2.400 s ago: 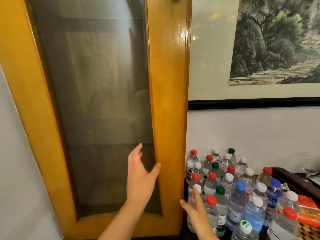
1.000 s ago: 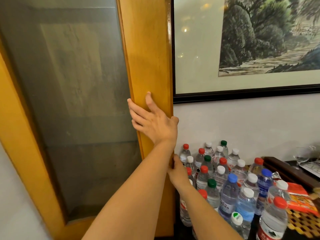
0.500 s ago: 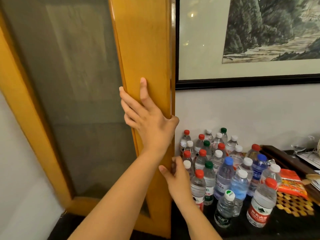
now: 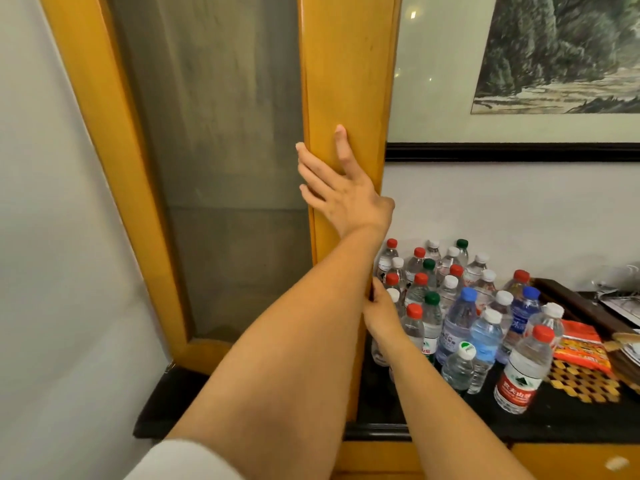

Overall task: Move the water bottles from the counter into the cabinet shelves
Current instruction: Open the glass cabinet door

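The left arm crosses in front of the right hand [image 4: 379, 311], so its fingers at the door [image 4: 346, 81] edge are hidden and its grip cannot be told. The left hand [image 4: 341, 190] lies on the door frame; its thumb is out of sight behind the edge. The glass [image 4: 221, 133] is murky, and no shelf contents can be made out. The rear bottles [image 4: 450, 289] hide one another; their labels are unreadable. The painting [image 4: 554, 53] and the tray [image 4: 581, 306] run off the right side.

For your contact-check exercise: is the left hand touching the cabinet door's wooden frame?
Touching. The head view shows the left hand with straight fingers lying flat against the cabinet door's wooden frame, no gap visible.
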### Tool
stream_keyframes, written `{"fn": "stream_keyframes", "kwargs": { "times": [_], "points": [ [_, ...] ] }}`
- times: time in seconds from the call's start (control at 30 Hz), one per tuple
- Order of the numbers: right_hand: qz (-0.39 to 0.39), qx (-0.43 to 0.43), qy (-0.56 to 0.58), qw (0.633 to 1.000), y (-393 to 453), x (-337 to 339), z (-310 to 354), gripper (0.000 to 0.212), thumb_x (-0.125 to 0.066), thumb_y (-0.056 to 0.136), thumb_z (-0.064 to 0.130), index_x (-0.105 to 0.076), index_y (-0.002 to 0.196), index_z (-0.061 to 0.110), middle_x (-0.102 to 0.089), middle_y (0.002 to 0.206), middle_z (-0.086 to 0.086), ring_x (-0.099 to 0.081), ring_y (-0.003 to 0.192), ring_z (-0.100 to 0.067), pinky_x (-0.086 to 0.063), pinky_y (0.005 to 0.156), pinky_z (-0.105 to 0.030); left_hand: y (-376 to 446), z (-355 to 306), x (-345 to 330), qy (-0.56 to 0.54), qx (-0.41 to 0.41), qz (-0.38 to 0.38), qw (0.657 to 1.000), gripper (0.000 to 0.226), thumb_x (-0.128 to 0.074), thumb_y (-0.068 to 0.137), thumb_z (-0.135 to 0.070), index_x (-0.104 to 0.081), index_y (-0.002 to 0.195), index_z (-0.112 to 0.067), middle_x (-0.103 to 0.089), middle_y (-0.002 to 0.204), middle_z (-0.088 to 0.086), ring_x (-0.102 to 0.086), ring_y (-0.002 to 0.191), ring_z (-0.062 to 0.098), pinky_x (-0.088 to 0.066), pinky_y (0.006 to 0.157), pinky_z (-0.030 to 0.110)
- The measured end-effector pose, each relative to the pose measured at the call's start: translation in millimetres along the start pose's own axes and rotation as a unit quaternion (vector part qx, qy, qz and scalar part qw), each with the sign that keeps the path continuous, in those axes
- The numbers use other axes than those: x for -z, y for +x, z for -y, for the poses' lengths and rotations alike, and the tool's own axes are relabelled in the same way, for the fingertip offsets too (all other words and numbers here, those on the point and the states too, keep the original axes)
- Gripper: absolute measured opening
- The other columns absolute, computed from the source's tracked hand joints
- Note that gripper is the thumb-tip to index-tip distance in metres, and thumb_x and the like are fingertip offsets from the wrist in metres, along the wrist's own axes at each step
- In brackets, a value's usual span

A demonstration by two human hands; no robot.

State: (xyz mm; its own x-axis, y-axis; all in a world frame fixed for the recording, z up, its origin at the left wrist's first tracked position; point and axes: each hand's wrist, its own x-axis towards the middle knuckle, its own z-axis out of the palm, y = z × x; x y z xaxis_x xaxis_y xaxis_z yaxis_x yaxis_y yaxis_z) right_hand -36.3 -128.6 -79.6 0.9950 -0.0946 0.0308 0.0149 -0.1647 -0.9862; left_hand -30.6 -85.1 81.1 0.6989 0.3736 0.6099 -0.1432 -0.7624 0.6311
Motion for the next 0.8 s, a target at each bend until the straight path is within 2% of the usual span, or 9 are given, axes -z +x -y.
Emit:
{"fn": "stream_keyframes", "kwargs": {
  "times": [0.1, 0.2, 0.27, 0.33, 0.4, 0.47, 0.57, 0.67, 0.8],
  "points": [
    [-0.035, 0.002, 0.009, 0.999, -21, -9, 0, 0.053, -0.052, 0.093, 0.027, -0.034, 0.141, 0.014, -0.050, 0.129, -0.007, -0.046, 0.122, -0.025, -0.039, 0.104, -0.044, -7, 0, 17, -0.024, 0.012, 0.033, 0.999, 0.123, -0.077, 0.067, -0.038, 0.019, 0.142, -0.027, 0.018, 0.151, 0.025, 0.008, 0.142, 0.039, -0.008, 0.113, 0.049],
    [-0.069, 0.030, 0.017, 0.997, -66, -27, -2, 0.056, -0.054, 0.090, 0.036, -0.037, 0.139, 0.016, -0.048, 0.138, -0.006, -0.045, 0.126, -0.025, -0.038, 0.106, -0.047, -25, 16, 47, -0.081, -0.023, 0.030, 0.996, 0.124, -0.080, 0.063, -0.031, 0.016, 0.141, -0.030, 0.017, 0.152, 0.020, 0.008, 0.142, 0.035, -0.007, 0.113, 0.047],
    [-0.077, 0.051, 0.011, 0.996, -106, -46, -7, 0.066, -0.053, 0.082, 0.052, -0.039, 0.138, 0.019, -0.049, 0.135, 0.003, -0.045, 0.123, -0.015, -0.037, 0.103, -0.036, -41, 33, 78, -0.135, -0.052, 0.025, 0.989, 0.124, -0.082, 0.059, -0.025, 0.010, 0.143, -0.032, 0.014, 0.154, 0.015, 0.007, 0.143, 0.032, -0.005, 0.113, 0.046],
    [-0.094, 0.064, -0.005, 0.994, -147, -68, -8, 0.076, -0.049, 0.073, 0.064, -0.039, 0.136, 0.024, -0.049, 0.115, 0.021, -0.046, 0.105, 0.002, -0.036, 0.092, -0.017, -55, 52, 114, -0.178, -0.079, 0.033, 0.980, 0.124, -0.082, 0.056, -0.021, 0.005, 0.143, -0.034, 0.013, 0.155, 0.009, 0.006, 0.143, 0.028, -0.003, 0.112, 0.045],
    [-0.109, 0.092, -0.033, 0.989, -181, -91, -4, 0.059, -0.046, 0.069, 0.072, -0.049, 0.114, 0.034, -0.048, 0.082, 0.028, -0.048, 0.077, 0.006, -0.035, 0.069, -0.008, -65, 72, 154, -0.215, -0.098, 0.056, 0.970, 0.123, -0.081, 0.056, -0.018, 0.003, 0.143, -0.035, 0.012, 0.155, 0.003, 0.005, 0.143, 0.024, -0.003, 0.112, 0.048],
    [-0.108, 0.131, -0.051, 0.984, -206, -113, 1, 0.031, -0.045, 0.071, 0.073, -0.046, 0.088, 0.047, -0.052, 0.071, 0.027, -0.050, 0.069, 0.006, -0.036, 0.061, -0.011, -72, 90, 191, -0.229, -0.114, 0.079, 0.963, 0.120, -0.080, 0.057, -0.017, 0.002, 0.143, -0.034, 0.010, 0.154, 0.000, 0.003, 0.142, 0.020, -0.006, 0.114, 0.051],
    [-0.084, 0.186, -0.080, 0.976, -235, -139, 10, 0.014, -0.047, 0.075, 0.067, -0.044, 0.085, 0.057, -0.056, 0.081, 0.032, -0.055, 0.074, 0.006, -0.040, 0.062, -0.012, -76, 115, 238, -0.256, -0.126, 0.118, 0.951, 0.115, -0.078, 0.060, -0.014, 0.002, 0.141, -0.036, 0.005, 0.153, -0.001, -0.004, 0.142, 0.025, -0.022, 0.112, 0.055],
    [-0.046, 0.196, -0.093, 0.975, -254, -164, 16, 0.022, -0.047, 0.074, 0.066, -0.039, 0.094, 0.063, -0.057, 0.088, 0.030, -0.054, 0.088, 0.010, -0.042, 0.067, -0.008, -79, 134, 273, -0.299, -0.112, 0.155, 0.935, 0.113, -0.075, 0.063, -0.009, 0.003, 0.134, -0.048, 0.004, 0.154, -0.006, -0.016, 0.141, 0.030, -0.038, 0.101, 0.060],
    [0.014, 0.188, -0.073, 0.979, -272, -197, 25, 0.029, -0.045, 0.075, 0.064, -0.033, 0.100, 0.066, -0.050, 0.097, 0.034, -0.048, 0.096, 0.020, -0.038, 0.071, -0.006, -81, 157, 302, -0.342, -0.104, 0.158, 0.920, 0.113, -0.070, 0.064, -0.004, 0.001, 0.144, -0.039, 0.001, 0.155, -0.008, -0.016, 0.142, 0.026, -0.044, 0.094, 0.060]
  ]
}}
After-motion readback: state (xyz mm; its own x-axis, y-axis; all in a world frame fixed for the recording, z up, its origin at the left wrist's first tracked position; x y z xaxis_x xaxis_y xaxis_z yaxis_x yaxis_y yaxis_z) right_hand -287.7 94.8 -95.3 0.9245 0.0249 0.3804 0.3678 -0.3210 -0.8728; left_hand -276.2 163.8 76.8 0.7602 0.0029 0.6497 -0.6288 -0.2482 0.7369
